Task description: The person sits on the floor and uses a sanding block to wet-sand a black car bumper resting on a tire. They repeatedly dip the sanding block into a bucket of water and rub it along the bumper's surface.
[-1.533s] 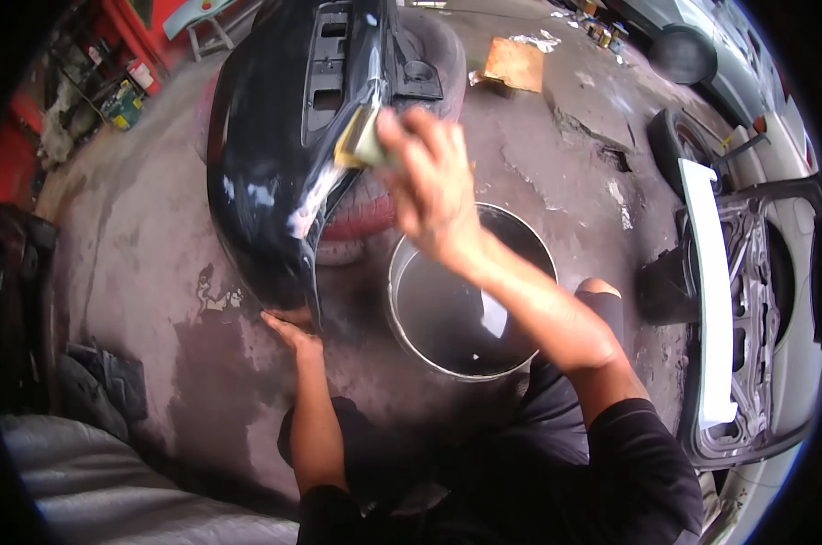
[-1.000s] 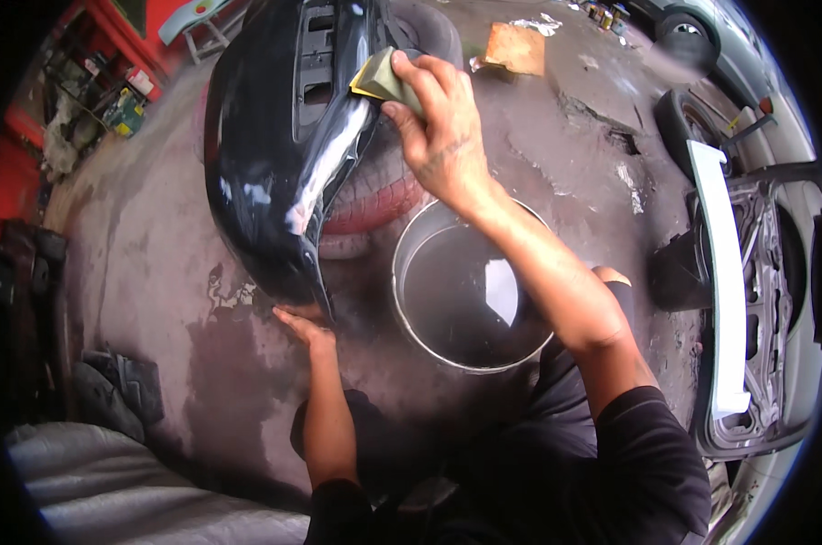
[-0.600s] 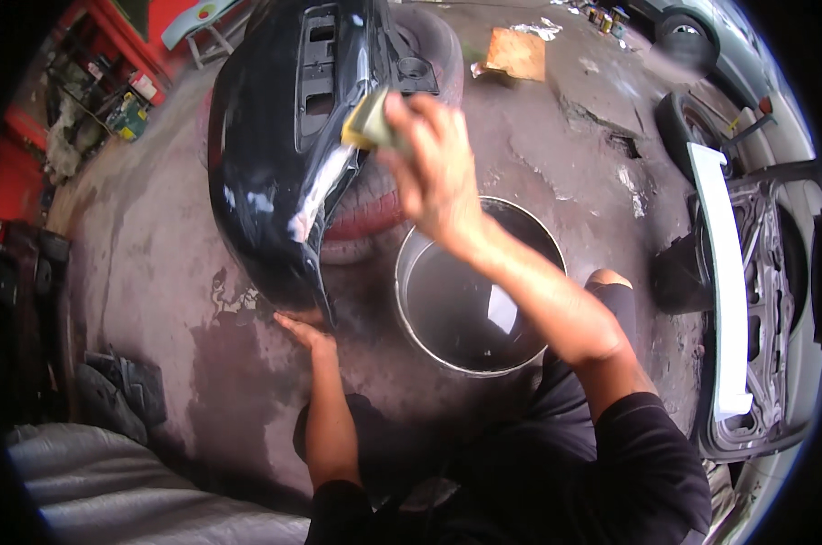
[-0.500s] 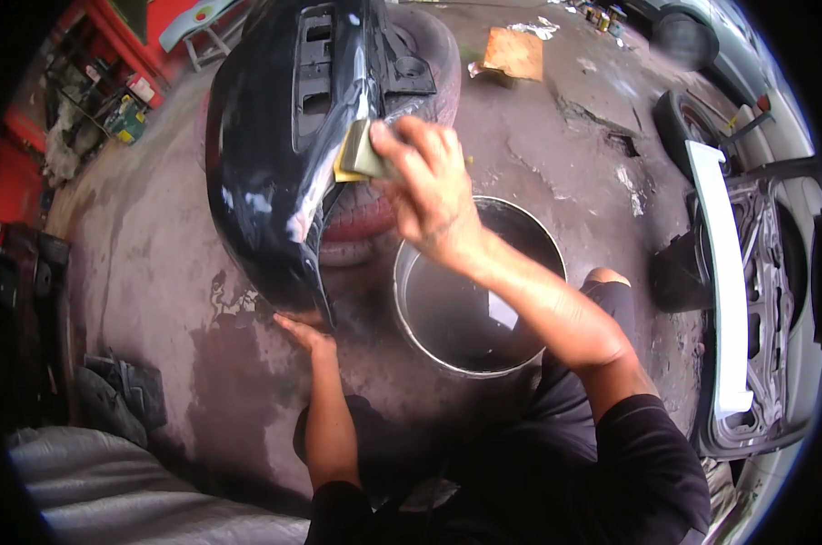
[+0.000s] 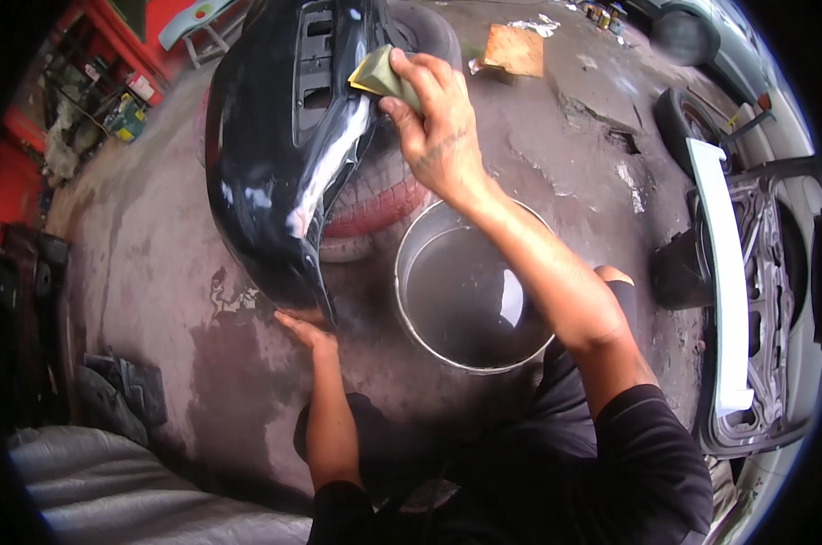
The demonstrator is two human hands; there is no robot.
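A black car bumper (image 5: 256,173) lies propped on stacked tyres (image 5: 374,211), with a whitish filler-like streak (image 5: 324,173) along its right edge. My right hand (image 5: 443,132) is closed round an olive sanding block (image 5: 388,74) with a yellow-edged sheet at its front. The block meets the bumper's edge just beyond the white streak. My left hand (image 5: 306,327) rests against the bumper's near lower end, fingers stretched out and partly tucked under it. Beneath my right forearm stands a round tub (image 5: 402,300) of dark grey water.
On the right, a pale blue-white strip panel (image 5: 724,282) leans on a bare car door frame (image 5: 765,318). A loose wheel (image 5: 688,127) and an orange-brown board (image 5: 514,51) lie farther off. Grey sheeting (image 5: 138,490) covers the lower left; dark flat pieces (image 5: 120,391) sit nearby.
My right hand has slid the sanding block away from me along the bumper's edge, uncovering more of the white streak. My left hand stays in place.
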